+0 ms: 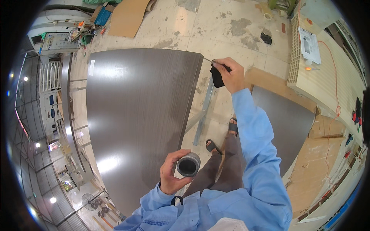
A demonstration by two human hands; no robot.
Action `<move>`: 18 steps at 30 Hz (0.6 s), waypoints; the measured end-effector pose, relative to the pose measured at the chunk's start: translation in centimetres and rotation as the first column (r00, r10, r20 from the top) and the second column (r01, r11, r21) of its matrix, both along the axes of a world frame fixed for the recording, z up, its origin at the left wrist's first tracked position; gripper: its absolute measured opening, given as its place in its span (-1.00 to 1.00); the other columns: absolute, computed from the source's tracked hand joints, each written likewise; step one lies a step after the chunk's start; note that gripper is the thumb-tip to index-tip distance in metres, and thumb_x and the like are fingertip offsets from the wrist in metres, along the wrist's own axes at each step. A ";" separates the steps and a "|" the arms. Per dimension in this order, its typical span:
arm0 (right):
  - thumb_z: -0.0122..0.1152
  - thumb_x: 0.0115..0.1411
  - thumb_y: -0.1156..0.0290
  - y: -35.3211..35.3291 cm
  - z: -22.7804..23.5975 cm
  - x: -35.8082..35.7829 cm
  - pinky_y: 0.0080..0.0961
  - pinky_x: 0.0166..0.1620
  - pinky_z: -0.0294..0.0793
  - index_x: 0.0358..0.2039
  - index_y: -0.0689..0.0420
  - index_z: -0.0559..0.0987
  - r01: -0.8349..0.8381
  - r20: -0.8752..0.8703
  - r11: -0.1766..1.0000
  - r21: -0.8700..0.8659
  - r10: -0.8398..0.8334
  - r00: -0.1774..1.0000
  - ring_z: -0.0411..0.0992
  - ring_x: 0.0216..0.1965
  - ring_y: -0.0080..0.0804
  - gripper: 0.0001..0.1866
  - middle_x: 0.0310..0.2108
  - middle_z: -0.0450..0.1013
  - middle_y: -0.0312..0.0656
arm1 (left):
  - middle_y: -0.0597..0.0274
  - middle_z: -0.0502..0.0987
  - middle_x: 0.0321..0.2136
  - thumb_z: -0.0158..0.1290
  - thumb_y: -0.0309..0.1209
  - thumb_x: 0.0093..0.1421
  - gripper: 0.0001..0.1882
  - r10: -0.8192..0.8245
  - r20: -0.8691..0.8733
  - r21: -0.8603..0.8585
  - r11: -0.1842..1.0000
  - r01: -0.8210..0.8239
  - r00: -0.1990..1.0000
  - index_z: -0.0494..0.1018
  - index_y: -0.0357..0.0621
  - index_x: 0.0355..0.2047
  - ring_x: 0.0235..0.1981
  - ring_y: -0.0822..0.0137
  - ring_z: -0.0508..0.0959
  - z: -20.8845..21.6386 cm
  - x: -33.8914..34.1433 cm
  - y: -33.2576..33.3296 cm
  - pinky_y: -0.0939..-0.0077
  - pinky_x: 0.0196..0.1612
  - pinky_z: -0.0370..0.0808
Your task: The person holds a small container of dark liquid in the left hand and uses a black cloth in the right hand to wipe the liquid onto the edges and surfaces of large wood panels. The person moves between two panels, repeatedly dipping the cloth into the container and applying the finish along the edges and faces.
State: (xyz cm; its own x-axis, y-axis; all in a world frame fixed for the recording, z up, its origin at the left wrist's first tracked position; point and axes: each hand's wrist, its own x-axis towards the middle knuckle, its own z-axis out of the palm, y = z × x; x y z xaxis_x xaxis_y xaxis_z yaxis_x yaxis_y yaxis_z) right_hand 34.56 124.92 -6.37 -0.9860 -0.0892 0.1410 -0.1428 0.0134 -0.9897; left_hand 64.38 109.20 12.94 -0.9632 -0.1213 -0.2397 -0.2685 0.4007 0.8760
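Note:
A large dark brown wood-grain panel [142, 104] lies in front of me and to my left, raised on metal supports. My left hand [172, 173] is closed round a small round jar [189, 164] whose inside looks dark, beside the panel's near right edge. Farther off, my right hand [230, 73] pinches a thin stick-like tool [208, 60], its tip at the panel's far right corner. I cannot make out whether that tip is a brush. A black cloth [217, 78] hangs from the same hand.
To my right lies another dark panel [283, 123], with brown cardboard [266, 82] along its edge. Beyond it, a pale bench [318, 82] bears papers [309, 45], a screwdriver [313, 69] and a red cable [337, 92]. A metal support leg [203, 111] stands near my feet. Cardboard [127, 17] lies farther ahead.

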 end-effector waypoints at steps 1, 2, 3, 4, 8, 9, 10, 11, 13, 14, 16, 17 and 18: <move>0.42 0.24 0.53 0.1 0.1 0.0 -0.44 -0.16 0.57 -0.24 0.23 0.76 0.012 -0.061 0.998 -0.057 -0.016 0.998 0.62 -0.29 -0.30 -0.90 -0.33 0.66 -0.14 | -0.08 0.56 0.15 0.47 -0.58 -0.17 -0.23 -0.007 0.004 -0.011 1.000 0.007 1.000 0.48 -0.37 0.13 0.20 0.12 0.56 0.0 0.1 -0.1 0.28 0.30 0.44; 0.43 0.24 0.51 0.3 0.2 0.2 -0.43 -0.17 0.57 -0.24 0.22 0.77 -0.036 -0.051 0.997 -0.074 0.033 0.998 0.62 -0.29 -0.28 -0.90 -0.32 0.66 -0.12 | -0.08 0.56 0.15 0.47 -0.58 -0.16 -0.23 -0.009 -0.001 -0.009 1.000 0.009 1.000 0.48 -0.38 0.13 0.21 0.11 0.56 0.0 0.1 -0.2 0.27 0.30 0.44; 0.43 0.24 0.50 0.3 0.4 0.3 -0.42 -0.17 0.58 -0.23 0.22 0.77 -0.097 -0.015 0.995 0.039 0.097 0.995 0.62 -0.29 -0.27 -0.89 -0.32 0.66 -0.12 | -0.09 0.56 0.15 0.47 -0.58 -0.16 -0.23 -0.012 -0.007 -0.007 1.000 0.012 1.000 0.48 -0.38 0.13 0.21 0.11 0.56 -0.1 0.1 -0.3 0.27 0.30 0.44; 0.44 0.24 0.50 0.5 0.4 0.6 -0.42 -0.17 0.58 -0.23 0.22 0.77 -0.177 0.003 0.977 0.116 0.178 0.984 0.62 -0.29 -0.26 -0.89 -0.32 0.66 -0.12 | -0.09 0.56 0.15 0.47 -0.58 -0.16 -0.23 -0.013 -0.012 -0.004 1.000 0.013 1.000 0.48 -0.38 0.13 0.21 0.11 0.56 -0.1 0.2 -0.3 0.26 0.30 0.44; 0.44 0.23 0.50 0.7 0.5 1.4 -0.42 -0.17 0.57 -0.21 0.22 0.76 -0.164 -0.068 0.981 0.105 0.172 0.983 0.62 -0.28 -0.24 -0.87 -0.33 0.64 -0.11 | -0.11 0.56 0.15 0.48 -0.55 -0.15 -0.22 0.026 -0.034 0.030 0.999 -0.025 0.999 0.47 -0.38 0.14 0.21 0.09 0.55 -0.2 0.6 -0.5 0.25 0.31 0.44; 0.44 0.23 0.50 0.7 0.5 1.5 -0.42 -0.17 0.57 -0.21 0.23 0.76 -0.108 -0.104 0.992 0.063 0.114 0.988 0.62 -0.29 -0.23 -0.87 -0.33 0.64 -0.11 | -0.11 0.56 0.15 0.49 -0.55 -0.15 -0.22 0.025 -0.039 0.032 0.999 -0.023 0.999 0.47 -0.38 0.14 0.21 0.09 0.55 -0.3 0.6 -0.6 0.24 0.31 0.44; 0.43 0.24 0.51 0.7 0.5 1.7 -0.43 -0.17 0.57 -0.20 0.22 0.76 -0.045 -0.102 0.999 -0.004 0.044 0.994 0.62 -0.29 -0.23 -0.87 -0.33 0.64 -0.11 | -0.12 0.56 0.15 0.49 -0.54 -0.15 -0.22 0.022 -0.042 0.033 0.999 -0.021 0.999 0.47 -0.38 0.14 0.21 0.09 0.55 -0.4 0.7 -0.7 0.24 0.31 0.44; 0.43 0.24 0.52 0.6 0.4 1.8 -0.42 -0.17 0.57 -0.20 0.23 0.76 -0.077 -0.063 0.996 0.053 0.080 0.995 0.62 -0.30 -0.23 -0.87 -0.33 0.64 -0.11 | -0.12 0.55 0.15 0.50 -0.53 -0.14 -0.22 0.014 -0.045 0.020 1.000 -0.014 0.999 0.46 -0.37 0.14 0.21 0.08 0.55 -0.5 0.7 -0.8 0.24 0.31 0.44; 0.42 0.23 0.54 0.5 0.5 2.2 -0.42 -0.17 0.57 -0.20 0.23 0.75 -0.081 -0.079 0.996 0.038 0.083 0.993 0.61 -0.30 -0.24 -0.88 -0.33 0.64 -0.11 | -0.13 0.55 0.16 0.51 -0.53 -0.14 -0.22 -0.004 -0.049 -0.003 1.000 0.004 0.999 0.46 -0.37 0.14 0.22 0.07 0.55 -0.6 0.9 -1.0 0.22 0.31 0.44; 0.41 0.23 0.58 0.4 0.5 2.4 -0.43 -0.17 0.56 -0.21 0.23 0.75 -0.147 -0.064 0.977 0.152 0.159 0.985 0.61 -0.31 -0.27 -0.88 -0.34 0.63 -0.12 | -0.13 0.55 0.16 0.51 -0.52 -0.14 -0.21 -0.003 -0.062 0.009 1.000 0.003 0.998 0.46 -0.37 0.14 0.22 0.06 0.55 -0.6 1.0 -1.1 0.21 0.30 0.44; 0.40 0.24 0.56 0.4 0.6 2.8 -0.43 -0.18 0.56 -0.22 0.23 0.75 -0.229 -0.029 0.968 0.099 0.233 0.972 0.61 -0.31 -0.29 -0.89 -0.34 0.63 -0.13 | -0.13 0.55 0.16 0.51 -0.52 -0.13 -0.20 0.010 -0.102 0.039 0.999 -0.006 0.995 0.45 -0.36 0.15 0.22 0.04 0.55 -0.8 1.2 -1.1 0.19 0.30 0.45; 0.40 0.25 0.55 0.5 0.6 2.9 -0.43 -0.18 0.56 -0.22 0.23 0.75 -0.286 0.064 0.953 0.101 0.280 0.958 0.61 -0.31 -0.29 -0.90 -0.34 0.63 -0.14 | -0.12 0.55 0.16 0.51 -0.53 -0.14 -0.20 0.014 -0.100 0.039 0.999 -0.010 0.995 0.45 -0.35 0.16 0.22 0.03 0.56 -0.8 1.3 -1.1 0.19 0.29 0.47; 0.42 0.25 0.52 0.5 0.6 3.0 -0.45 -0.18 0.55 -0.22 0.22 0.75 -0.197 0.036 0.974 0.111 0.195 0.980 0.60 -0.32 -0.32 -0.90 -0.34 0.64 -0.15 | -0.10 0.56 0.17 0.51 -0.53 -0.14 -0.20 0.017 -0.108 0.042 0.999 -0.012 0.994 0.46 -0.33 0.16 0.21 0.02 0.57 -0.9 1.4 -1.1 0.20 0.27 0.49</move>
State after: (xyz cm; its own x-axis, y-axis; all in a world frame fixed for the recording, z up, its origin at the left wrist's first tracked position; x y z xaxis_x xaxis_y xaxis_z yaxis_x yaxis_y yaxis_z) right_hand 37.55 125.37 -5.73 -0.9508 -0.2950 0.0949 -0.1294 0.0997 -0.9866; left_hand 65.77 108.06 11.99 -0.9820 -0.1279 -0.1389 -0.1765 0.3606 0.9159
